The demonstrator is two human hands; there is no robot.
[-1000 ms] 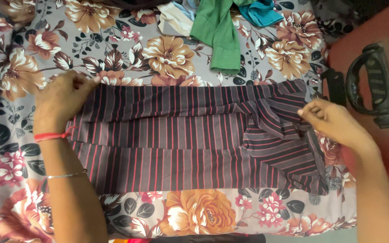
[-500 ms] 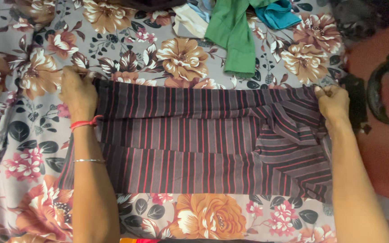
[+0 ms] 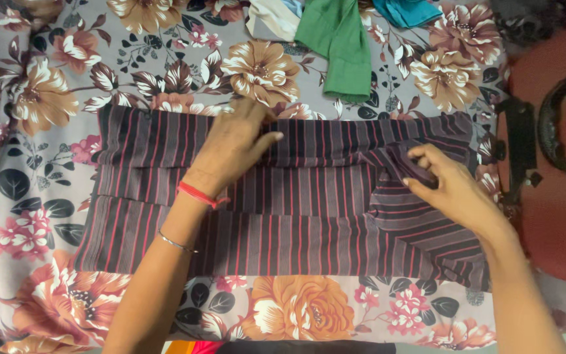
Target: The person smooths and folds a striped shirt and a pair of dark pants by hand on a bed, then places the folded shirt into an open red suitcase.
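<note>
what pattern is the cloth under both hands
Dark stripes with thin red and grey lines on the folded cloth, seen in the head view.

striped garment (image 3: 309, 216): 1 | green cloth (image 3: 339, 39): 1 | teal cloth (image 3: 406, 11): 1 | hands: 2
</note>
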